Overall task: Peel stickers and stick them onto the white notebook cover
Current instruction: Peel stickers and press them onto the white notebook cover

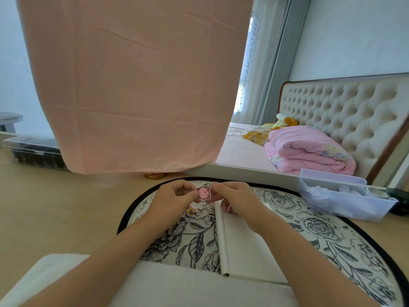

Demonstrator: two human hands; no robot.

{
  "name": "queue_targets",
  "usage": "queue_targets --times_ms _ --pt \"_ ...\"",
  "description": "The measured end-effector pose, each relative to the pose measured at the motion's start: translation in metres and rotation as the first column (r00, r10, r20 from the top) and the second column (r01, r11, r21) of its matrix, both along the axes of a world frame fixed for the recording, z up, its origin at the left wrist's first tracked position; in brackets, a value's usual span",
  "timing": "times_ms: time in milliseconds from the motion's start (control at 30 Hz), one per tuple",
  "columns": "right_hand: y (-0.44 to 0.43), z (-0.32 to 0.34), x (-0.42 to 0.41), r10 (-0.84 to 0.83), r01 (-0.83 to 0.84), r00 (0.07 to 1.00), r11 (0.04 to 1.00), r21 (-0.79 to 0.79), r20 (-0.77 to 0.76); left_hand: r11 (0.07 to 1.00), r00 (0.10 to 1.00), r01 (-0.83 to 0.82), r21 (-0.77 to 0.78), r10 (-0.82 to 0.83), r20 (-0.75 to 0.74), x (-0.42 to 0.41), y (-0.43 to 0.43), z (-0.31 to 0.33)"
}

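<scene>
In the head view the left grip [177, 197] and right grip [235, 199] each pinch an edge of the pink bear sticker [203, 193], held between them just above the far end of the white notebook [239, 251]. It looks featherlight, thin and floppy, so fingertip holds at its rim suit best.

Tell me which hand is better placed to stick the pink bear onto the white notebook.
Probably the right hand: both hands pinch the pink bear sticker, but the right hangs over the white notebook, the left hand over the floral mat.
</scene>
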State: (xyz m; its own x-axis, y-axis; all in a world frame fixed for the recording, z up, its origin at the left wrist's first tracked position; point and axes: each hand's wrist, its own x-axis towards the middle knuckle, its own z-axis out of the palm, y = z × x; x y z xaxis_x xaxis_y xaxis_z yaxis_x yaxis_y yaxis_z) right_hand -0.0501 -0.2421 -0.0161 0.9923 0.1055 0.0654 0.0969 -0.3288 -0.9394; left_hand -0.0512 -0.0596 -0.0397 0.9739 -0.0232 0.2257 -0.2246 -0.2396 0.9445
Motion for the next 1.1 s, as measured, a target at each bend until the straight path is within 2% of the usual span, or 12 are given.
queue_targets --times_ms 100,200,367,500,633,767,933,1100 --pt "-0.003 0.004 -0.003 0.035 -0.034 0.999 0.999 0.029 -0.019 0.996 0.999 -0.010 -0.087 0.007 -0.032 -0.002 -0.003 0.002" --pt "-0.004 0.005 -0.005 0.041 -0.040 0.999 0.996 0.074 -0.022 0.995 0.999 -0.013 -0.096 0.008 -0.053 -0.004 -0.008 0.004" --pt "-0.015 0.010 -0.011 -0.014 0.011 0.999 0.998 0.069 0.037 0.994 0.995 0.100 0.041 -0.099 -0.023 -0.009 -0.019 0.006" --pt "-0.038 0.013 -0.017 0.006 -0.003 0.996 1.000 -0.027 0.092 0.993 0.996 0.090 0.080 -0.092 0.014 -0.010 -0.037 0.016" --pt "-0.060 0.017 -0.021 -0.069 0.066 0.988 0.997 0.027 0.137 0.987 0.993 0.096 0.126 -0.104 0.057 -0.005 -0.064 0.028" --pt "-0.082 0.020 -0.021 -0.157 0.153 0.977 0.988 0.037 0.148 0.989 0.990 0.106 0.107 -0.115 0.087 0.002 -0.092 0.033" --pt "-0.103 0.021 -0.017 -0.193 0.190 0.972 0.981 0.033 0.134 0.987 0.986 0.123 0.105 -0.134 0.100 0.007 -0.116 0.032" --pt "-0.107 0.015 -0.012 -0.178 0.186 0.972 0.982 -0.042 0.152 0.986 0.985 0.147 0.083 -0.153 0.075 0.010 -0.120 0.020"
